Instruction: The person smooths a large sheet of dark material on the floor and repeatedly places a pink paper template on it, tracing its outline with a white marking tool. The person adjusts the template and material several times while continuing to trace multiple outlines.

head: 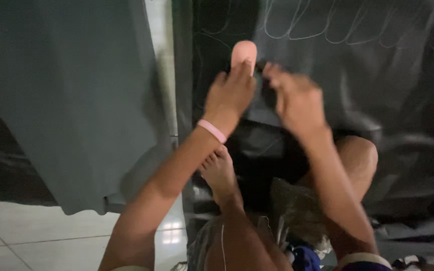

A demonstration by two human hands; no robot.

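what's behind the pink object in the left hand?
Behind the pink object, held up by the left hand, hangs dark fabric with pale chalk-like lines. Whatever lies behind that fabric is covered.

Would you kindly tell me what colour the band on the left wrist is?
The wristband on the left hand is pink, as the head view shows.

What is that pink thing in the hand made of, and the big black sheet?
The pink thing in the left hand looks like smooth matte plastic or rubber: rounded, even colour, soft sheen; blur leaves it open. The black sheet looks like cloth: it folds and drapes, with pale chalk-like lines.
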